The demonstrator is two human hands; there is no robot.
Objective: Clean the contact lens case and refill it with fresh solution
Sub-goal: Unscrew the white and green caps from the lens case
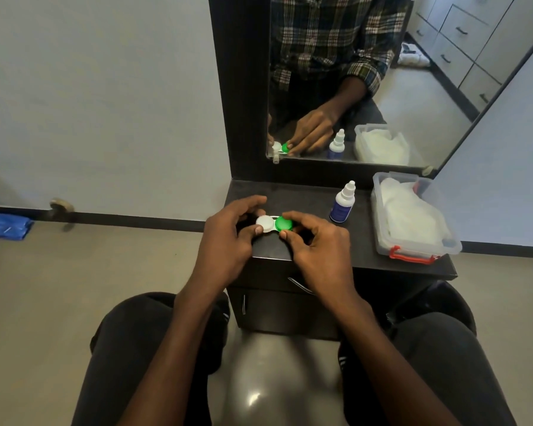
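On the dark dresser top (305,198) below the mirror (366,87), the lens case (273,224) is held steady by the left hand (228,238) pinching its white cap while the green cap (283,223) is pinched by the right hand (317,244), likely for unscrewing, with the solution bottle (342,204) and plastic box (413,216) kept clear nearby.

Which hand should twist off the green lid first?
Right, probably. The right hand already pinches the green lid between thumb and fingers, while the left hand steadies the white lid side of the case.
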